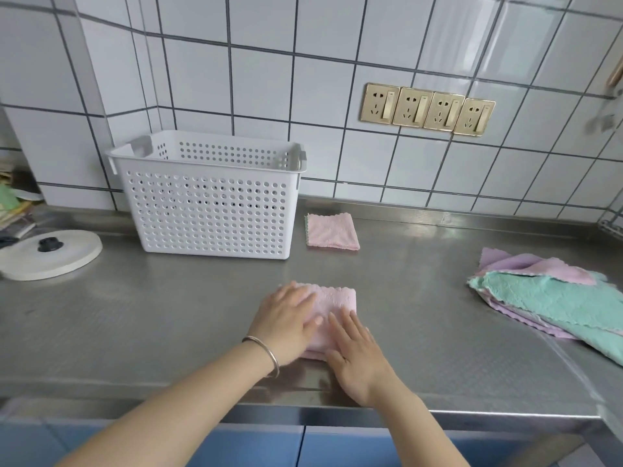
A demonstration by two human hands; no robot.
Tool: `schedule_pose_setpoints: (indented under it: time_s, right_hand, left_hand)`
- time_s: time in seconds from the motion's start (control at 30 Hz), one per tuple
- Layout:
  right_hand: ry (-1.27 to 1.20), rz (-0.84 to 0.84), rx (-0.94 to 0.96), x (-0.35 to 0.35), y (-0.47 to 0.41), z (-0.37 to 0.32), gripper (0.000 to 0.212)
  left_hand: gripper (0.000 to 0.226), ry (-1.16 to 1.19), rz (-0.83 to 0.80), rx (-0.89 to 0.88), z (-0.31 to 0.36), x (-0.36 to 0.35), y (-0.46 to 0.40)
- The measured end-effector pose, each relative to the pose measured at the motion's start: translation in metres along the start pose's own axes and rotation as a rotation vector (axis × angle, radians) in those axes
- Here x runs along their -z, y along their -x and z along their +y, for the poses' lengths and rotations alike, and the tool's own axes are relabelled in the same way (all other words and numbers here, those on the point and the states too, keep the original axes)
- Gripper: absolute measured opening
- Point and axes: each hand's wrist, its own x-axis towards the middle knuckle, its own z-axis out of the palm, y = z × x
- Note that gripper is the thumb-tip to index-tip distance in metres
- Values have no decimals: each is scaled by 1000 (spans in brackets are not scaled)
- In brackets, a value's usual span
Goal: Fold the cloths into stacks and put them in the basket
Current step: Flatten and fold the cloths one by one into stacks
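A folded pink cloth lies on the steel counter near its front edge. My left hand presses flat on the cloth's left half, fingers straight. My right hand lies flat on its lower right part. Another folded pink cloth rests further back, just right of the white perforated basket. The basket stands upright against the tiled wall. A loose pile of teal and pink cloths lies at the right side of the counter.
A white round lid with a black knob lies at the left of the counter. Papers and clutter sit at the far left edge. Four gold wall sockets are above the counter. Blue cabinet fronts are below.
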Motion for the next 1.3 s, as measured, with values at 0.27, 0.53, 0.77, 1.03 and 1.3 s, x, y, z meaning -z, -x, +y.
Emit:
schedule_pose_setpoints:
  time_s: [0.27,0.53,0.77,1.03,1.3]
  right_hand:
    - [103,-60,-74,-16,-10,-25,122]
    - [87,-128,55,-42,-70,-109,126]
    - [123,-153,57,-55,-109,-156,128]
    - [116,-157,64,-63,-122,-159,128]
    - [-433,304,102,3,-103,-100,58]
  left_hand:
    - [58,-69,-449,-22,-20,-12,14]
    - [86,-116,-510,141,-119,19,33]
    - [58,-121,-535,267,-178,29,31]
    - [59,-30,-515,314,-185,27,33]
    - [57,-319,-401,247,-140,74,-17]
